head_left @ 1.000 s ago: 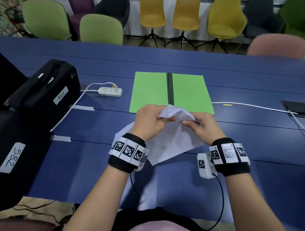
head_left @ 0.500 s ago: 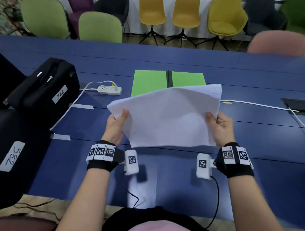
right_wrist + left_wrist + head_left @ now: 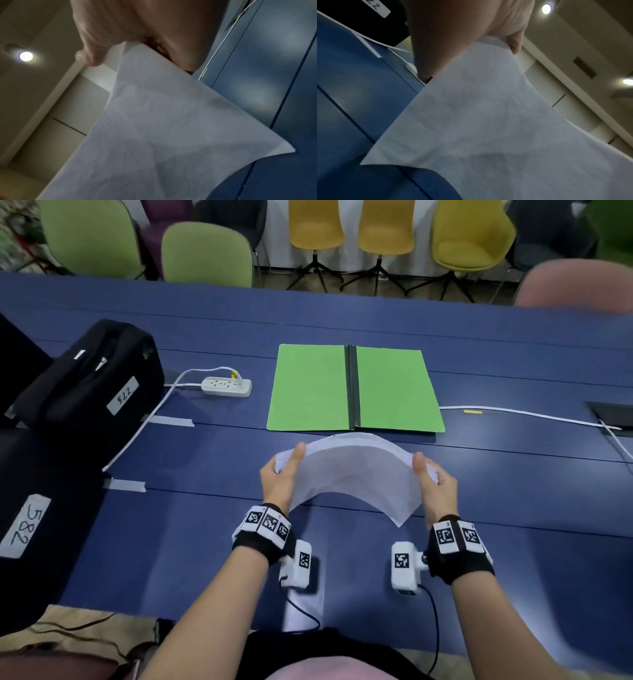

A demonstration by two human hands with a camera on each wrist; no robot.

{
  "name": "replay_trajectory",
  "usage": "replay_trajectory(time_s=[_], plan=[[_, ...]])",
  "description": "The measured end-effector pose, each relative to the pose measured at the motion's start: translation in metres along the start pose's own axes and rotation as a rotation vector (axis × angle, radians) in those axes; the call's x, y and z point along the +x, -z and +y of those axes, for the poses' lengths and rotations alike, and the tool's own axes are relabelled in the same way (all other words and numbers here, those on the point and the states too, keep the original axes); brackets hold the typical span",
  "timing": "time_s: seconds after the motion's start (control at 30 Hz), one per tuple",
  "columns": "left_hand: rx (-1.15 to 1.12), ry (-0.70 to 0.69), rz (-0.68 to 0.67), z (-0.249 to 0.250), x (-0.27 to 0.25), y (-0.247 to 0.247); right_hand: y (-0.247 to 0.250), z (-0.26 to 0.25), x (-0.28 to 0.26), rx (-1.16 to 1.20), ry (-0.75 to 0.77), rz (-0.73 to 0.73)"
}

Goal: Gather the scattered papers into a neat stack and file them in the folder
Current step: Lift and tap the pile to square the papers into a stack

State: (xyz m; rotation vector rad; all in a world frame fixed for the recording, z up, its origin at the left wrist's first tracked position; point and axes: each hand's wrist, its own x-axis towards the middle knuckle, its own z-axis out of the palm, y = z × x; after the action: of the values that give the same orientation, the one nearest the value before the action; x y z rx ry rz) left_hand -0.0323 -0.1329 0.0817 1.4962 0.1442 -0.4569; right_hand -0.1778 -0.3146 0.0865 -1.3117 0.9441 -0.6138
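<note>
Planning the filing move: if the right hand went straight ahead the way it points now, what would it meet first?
Probably the green folder, near its right front edge. The right hand holds the papers above the table; height is unclear, so it might pass over.

Left hand [image 3: 281, 477] and right hand [image 3: 434, 486] raised, thumbs uppermost, gripping

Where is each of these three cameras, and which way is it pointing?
Head: worn on the head, looking down at the blue table, open green folder, both forearms.
Left wrist: under the left hand, looking up along the white paper stack.
Right wrist: under the right hand, likewise.
Shared: both wrist views show paper, ceiling lights.
</note>
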Motion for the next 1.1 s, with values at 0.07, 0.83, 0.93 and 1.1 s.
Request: replay_trajectory(time_s=[0.07, 0.83, 0.93, 1.1], plan=[[-0.03, 0.031, 0.028, 0.001, 0.003, -0.001, -0.001, -0.001, 0.002, -0.024, 0.009, 0.043], [0.708, -0.595, -0.355, 0.069, -0.019, -0.02, -0.013, -0.044, 0.016, -0.89, 0.448, -0.358], [0.722, -0.624, -0.398, 0.091, -0.025, -0.019, -0.013, -0.04, 0.015, -0.698, 0.47, -0.326], [0.812, -0.523, -0.364, 0.106, -0.005, 0.019, -0.004, -0.05, 0.018, -0.344, 0.343, -0.251]])
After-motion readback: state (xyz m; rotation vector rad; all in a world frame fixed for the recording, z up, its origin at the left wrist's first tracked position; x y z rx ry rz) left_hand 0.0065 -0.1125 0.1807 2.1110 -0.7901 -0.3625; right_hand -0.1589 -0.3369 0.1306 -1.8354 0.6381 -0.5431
